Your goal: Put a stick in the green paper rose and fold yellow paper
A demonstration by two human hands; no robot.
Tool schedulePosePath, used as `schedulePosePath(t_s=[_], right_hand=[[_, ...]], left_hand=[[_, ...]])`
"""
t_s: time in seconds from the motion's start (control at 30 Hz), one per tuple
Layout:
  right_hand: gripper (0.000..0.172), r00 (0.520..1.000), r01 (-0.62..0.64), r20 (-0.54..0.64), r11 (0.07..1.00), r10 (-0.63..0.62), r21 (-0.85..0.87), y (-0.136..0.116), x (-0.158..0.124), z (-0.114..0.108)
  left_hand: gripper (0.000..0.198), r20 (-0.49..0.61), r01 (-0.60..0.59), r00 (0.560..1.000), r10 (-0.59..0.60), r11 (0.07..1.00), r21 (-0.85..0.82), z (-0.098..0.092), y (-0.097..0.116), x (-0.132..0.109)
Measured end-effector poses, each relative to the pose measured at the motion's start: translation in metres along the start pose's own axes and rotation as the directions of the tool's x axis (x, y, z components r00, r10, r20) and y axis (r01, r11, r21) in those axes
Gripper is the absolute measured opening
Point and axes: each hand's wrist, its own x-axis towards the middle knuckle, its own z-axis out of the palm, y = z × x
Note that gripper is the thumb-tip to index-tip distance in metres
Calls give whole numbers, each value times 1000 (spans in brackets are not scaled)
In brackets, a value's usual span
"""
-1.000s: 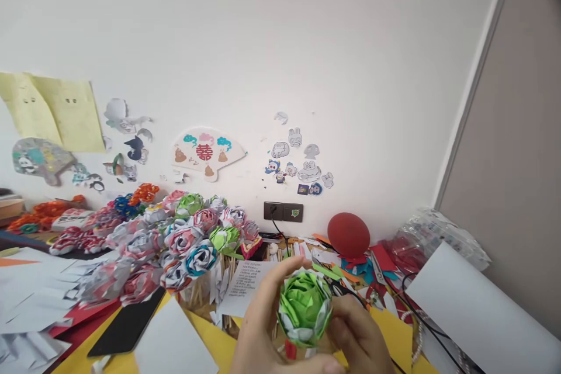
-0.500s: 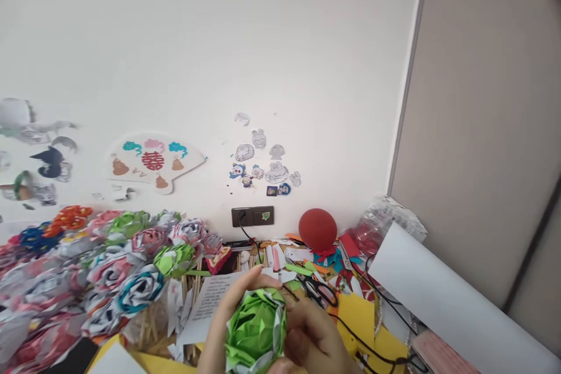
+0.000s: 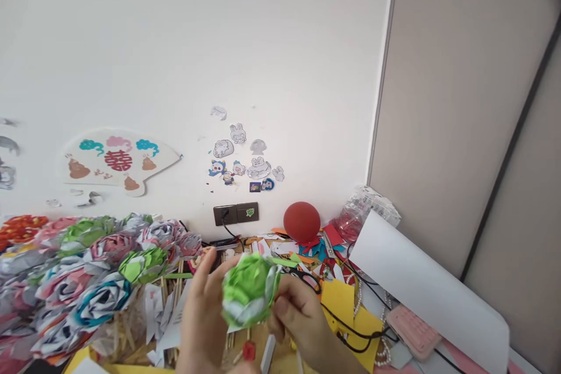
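Observation:
Both my hands hold a green and white folded paper flower (image 3: 249, 289) low in the middle of the view. My left hand (image 3: 202, 315) cups its left side with the fingers curled round it. My right hand (image 3: 302, 324) grips its right side, fingers closed against the petals. Under the flower a red bit (image 3: 248, 351) of its stem shows between my hands. The flower is slightly blurred by motion.
A heap of paper roses (image 3: 87, 269) on wooden sticks fills the left. Behind my hands lie coloured paper scraps, scissors (image 3: 307, 279), a red ball (image 3: 301, 222), a wall socket (image 3: 235, 213), black cables, a white paper roll (image 3: 425, 292) and a pink object (image 3: 409, 332).
The view has swung to the right, so the roses and wall stickers slid left. The flower turned in my hands, its open face now tipped away, and my hands rose a little.

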Motion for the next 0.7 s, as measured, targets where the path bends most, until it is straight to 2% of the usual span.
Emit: schedulePosePath(t_s=[0.1, 0.17, 0.23, 0.3, 0.37, 0.43, 0.5, 0.6, 0.7], right_hand=[[25, 995, 49, -97, 993, -39, 105, 1, 7, -2], [24, 990, 39, -141, 987, -17, 154, 1, 10, -1], [24, 984, 11, -178, 987, 18, 159, 3, 11, -1], [24, 972, -23, -228, 993, 50, 118, 7, 10, -2], [26, 964, -63, -258, 998, 66, 20, 12, 9, -3], [28, 967, -91, -248, 992, 67, -87, 15, 9, -5], [33, 972, -110, -224, 982, 74, -152, 14, 10, -6], [42, 968, -137, -230, 977, 97, -162, 10, 13, -8], [55, 974, -98, -208, 993, 84, -59, 6, 16, -11]], left_hand=[[63, 16, 118, 993, -118, 993, -14, 5, -31, -2], [54, 59, 213, 975, -213, 977, 12, 7, -54, -8], [48, 50, 286, 955, -291, 954, 95, 6, -74, -18], [51, 34, 376, 924, -381, 921, 99, 3, -88, -30], [52, 116, 432, 891, -439, 898, 81, 0, -98, -40], [51, 185, 453, 869, -460, 888, 78, -3, -105, -45], [54, 162, 474, 864, -477, 879, 57, -8, -110, -49], [61, 79, 523, 849, -522, 852, 6, -15, -116, -53], [65, 97, 573, 817, -568, 819, -30, -20, -121, -59]])
